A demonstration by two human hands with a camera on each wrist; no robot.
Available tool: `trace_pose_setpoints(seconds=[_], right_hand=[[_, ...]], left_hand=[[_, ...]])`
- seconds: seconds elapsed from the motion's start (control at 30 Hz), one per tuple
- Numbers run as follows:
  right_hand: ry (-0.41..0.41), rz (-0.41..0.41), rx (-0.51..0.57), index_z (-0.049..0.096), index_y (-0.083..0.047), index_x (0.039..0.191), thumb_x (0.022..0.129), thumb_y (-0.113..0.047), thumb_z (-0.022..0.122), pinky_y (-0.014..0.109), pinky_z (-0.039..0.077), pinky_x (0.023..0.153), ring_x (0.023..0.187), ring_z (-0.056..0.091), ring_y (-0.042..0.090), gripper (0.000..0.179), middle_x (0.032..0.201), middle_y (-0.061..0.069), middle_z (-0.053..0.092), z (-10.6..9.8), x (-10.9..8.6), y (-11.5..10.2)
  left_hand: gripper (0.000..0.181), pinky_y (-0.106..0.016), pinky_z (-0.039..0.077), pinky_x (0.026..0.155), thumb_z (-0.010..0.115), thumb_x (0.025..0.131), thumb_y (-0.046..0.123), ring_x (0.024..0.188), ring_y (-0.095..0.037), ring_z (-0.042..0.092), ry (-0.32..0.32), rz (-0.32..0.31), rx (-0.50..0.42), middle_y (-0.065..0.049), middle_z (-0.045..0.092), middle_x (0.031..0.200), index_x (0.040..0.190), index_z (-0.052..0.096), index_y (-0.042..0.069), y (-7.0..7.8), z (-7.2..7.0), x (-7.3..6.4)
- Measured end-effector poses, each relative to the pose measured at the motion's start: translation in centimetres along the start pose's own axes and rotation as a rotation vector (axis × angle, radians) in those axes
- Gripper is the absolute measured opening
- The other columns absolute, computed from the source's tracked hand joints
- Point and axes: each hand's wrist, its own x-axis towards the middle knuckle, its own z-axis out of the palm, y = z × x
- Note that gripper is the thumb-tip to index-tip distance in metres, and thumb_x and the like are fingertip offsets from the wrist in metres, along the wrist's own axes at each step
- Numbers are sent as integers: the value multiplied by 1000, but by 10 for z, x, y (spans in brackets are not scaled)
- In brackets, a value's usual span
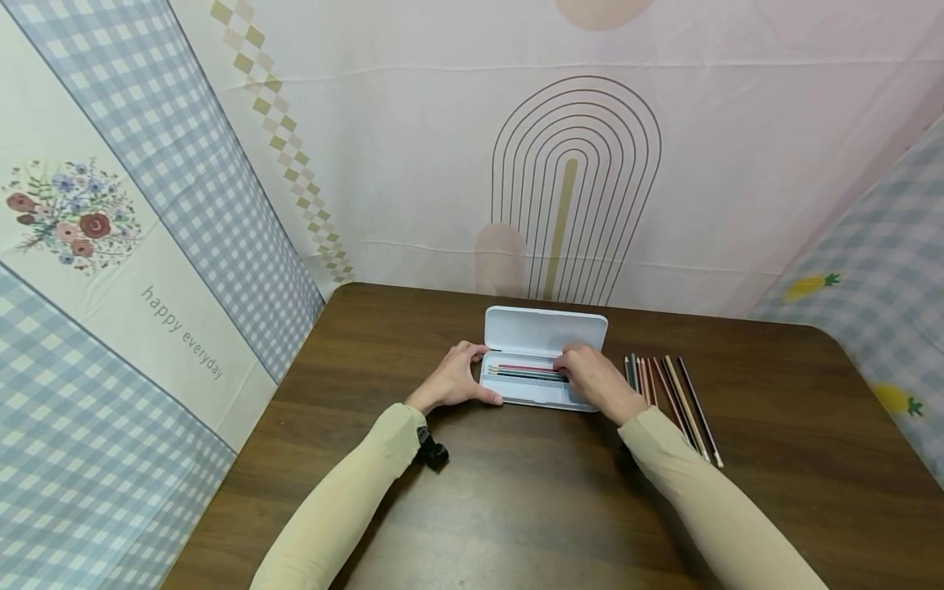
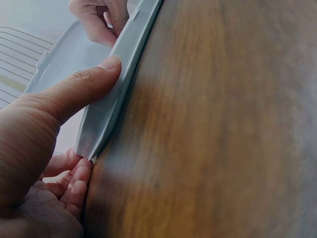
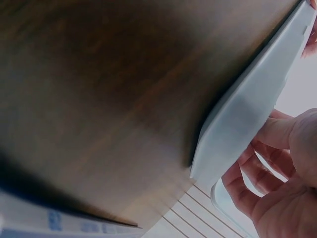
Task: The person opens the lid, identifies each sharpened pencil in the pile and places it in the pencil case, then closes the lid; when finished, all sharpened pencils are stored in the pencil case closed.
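1. Two grips are at the shallow pencil case [image 1: 527, 393], which lies on the bench [image 1: 560, 500] in front of you, its lid [image 1: 531, 329] standing open along the far side.
2. Your left grip [image 1: 457, 377] holds the case's left end: thumb [image 2: 96, 83] pressed against the front wall, the other fingers curled about the end.
3. Your right grip [image 1: 593, 378] reaches into the right part of the case with bent fingers — the tips are hidden, so I cannot tell whether they pinch a pencil or only touch one.
4. Several inside pencils [image 1: 524, 373] lie side by side along the case, points to the left, right ends running toward your right grip.
5. More loose pencils [image 1: 687, 401] form a rough row on the bench, just right of the case, partly covered by your right sleeve [image 1: 708, 492].
6. My reading of the step: you are laying or straightening pencils in the case, though taking one out would look much alike.
7. If you are filling it, the next move calls for lifting your right grip clear and reaching for the loose row — while the left grip steadies the case.
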Motion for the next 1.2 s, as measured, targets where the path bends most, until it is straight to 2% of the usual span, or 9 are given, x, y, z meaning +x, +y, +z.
trace_pose_setpoints(seconds=[0.2, 0.43, 0.77, 0.93, 1.2], right_hand=[[-16, 7, -11, 86, -2, 95, 86, 23, 64, 41, 63, 76, 84, 73, 25, 34, 88, 12, 76, -1, 1, -2], [-29, 31, -32, 85, 0, 98, 86, 20, 68, 43, 64, 77, 84, 73, 28, 29, 90, 14, 75, 1, 1, -2], [7, 36, -62, 83, 1, 106, 85, 18, 74, 45, 64, 82, 92, 74, 31, 28, 98, 16, 76, 1, -7, -6], [53, 37, -71, 82, 3, 105, 84, 17, 75, 45, 65, 81, 93, 75, 33, 26, 97, 17, 75, -1, -10, -8], [206, 79, -15, 80, 6, 102, 91, 7, 72, 48, 62, 76, 85, 72, 34, 13, 90, 17, 73, -4, -20, -16]], left_hand=[[103, -49, 45, 122, 102, 73, 39, 139, -31, 51, 3, 2, 7, -17, 58, 147, 157, 54, 6, 0, 0, 0], [103, -50, 46, 121, 102, 73, 40, 138, -31, 52, 0, 5, 5, -18, 57, 146, 157, 54, 5, 0, 0, 0], [103, -49, 45, 122, 103, 73, 40, 139, -31, 52, 2, 3, 5, -17, 58, 146, 157, 55, 5, 1, -1, -1], [103, -50, 46, 122, 103, 73, 39, 138, -32, 52, 2, 7, 4, -17, 58, 145, 157, 55, 5, 2, -1, -1], [103, -50, 46, 122, 103, 73, 39, 139, -32, 52, 5, 8, 1, -17, 58, 146, 157, 55, 5, 1, 0, 0]])
